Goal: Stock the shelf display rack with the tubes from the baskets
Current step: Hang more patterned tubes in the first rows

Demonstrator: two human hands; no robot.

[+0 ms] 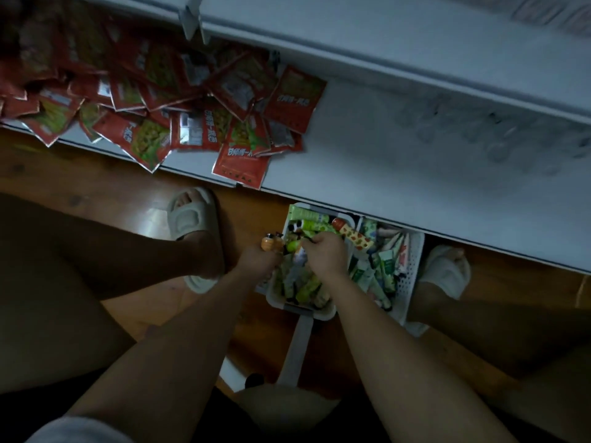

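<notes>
Seen from my head camera, low centre of the frame: my left hand (256, 262) grips an orange-capped tube (270, 243) at the near-left edge of a white basket (302, 306) on the wooden floor (105, 174), while my right hand (326, 254) curls over the heap of green and pale tubes (303, 290) inside it, pinching something dark; I cannot tell exactly what. A second white basket (412, 251), just beside the first on the right, holds more tubes (388, 266), and a red-capped tube (353, 235) lies across the wall between the two. Across the upper half runs the white shelf (399, 161) of the display rack, its right part bare, its left part at the upper left covered by a loose pile of red snack packets (179, 100). Pale slippers (192, 215) flank the baskets, one at centre left, the other at the right, partly under the shelf edge.
</notes>
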